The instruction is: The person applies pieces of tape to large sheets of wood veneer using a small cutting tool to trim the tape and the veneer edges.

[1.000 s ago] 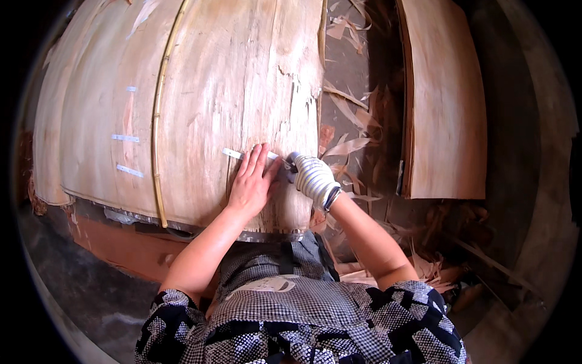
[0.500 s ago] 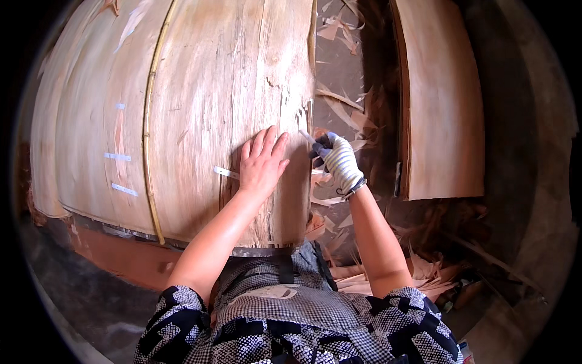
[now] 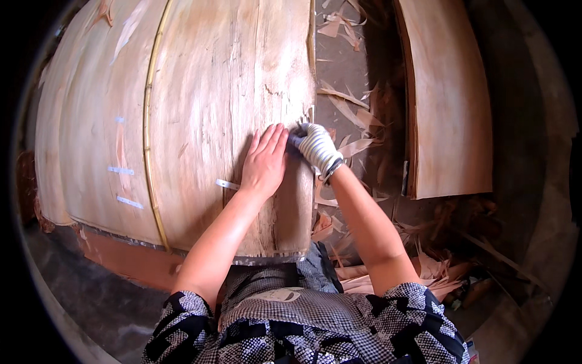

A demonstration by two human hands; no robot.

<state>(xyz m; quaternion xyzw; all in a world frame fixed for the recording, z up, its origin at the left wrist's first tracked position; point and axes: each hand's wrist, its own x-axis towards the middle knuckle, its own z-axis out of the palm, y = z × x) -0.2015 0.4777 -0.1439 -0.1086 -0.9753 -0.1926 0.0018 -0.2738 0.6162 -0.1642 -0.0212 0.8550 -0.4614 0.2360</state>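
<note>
A wide stack of pale wood veneer sheets point(image 3: 200, 103) lies before me, its right part cracked and splintered. My left hand point(image 3: 265, 161) is bare and rests flat on the top sheet, fingers stretched out. Close beside its fingertips, my right hand point(image 3: 314, 147), in a striped glove with dark fingers, bears on the sheet near the right edge. Its fingers are bent together, and whatever they hold is hidden beneath them. A short strip of white tape point(image 3: 227, 184) sticks to the veneer just left of my left hand.
A thin bamboo stick point(image 3: 147, 121) runs lengthwise over the sheets. More tape strips point(image 3: 130, 202) lie left of it. Beyond a gap littered with veneer scraps point(image 3: 357, 115), a second veneer stack point(image 3: 451, 103) stands at right. Torn scraps point(image 3: 433, 270) pile up near my right elbow.
My right hand has moved left from beyond the sheet's edge onto the veneer. The small whitish strip in its fingers is now out of sight. My left hand stays flat, its fingers closer together.
</note>
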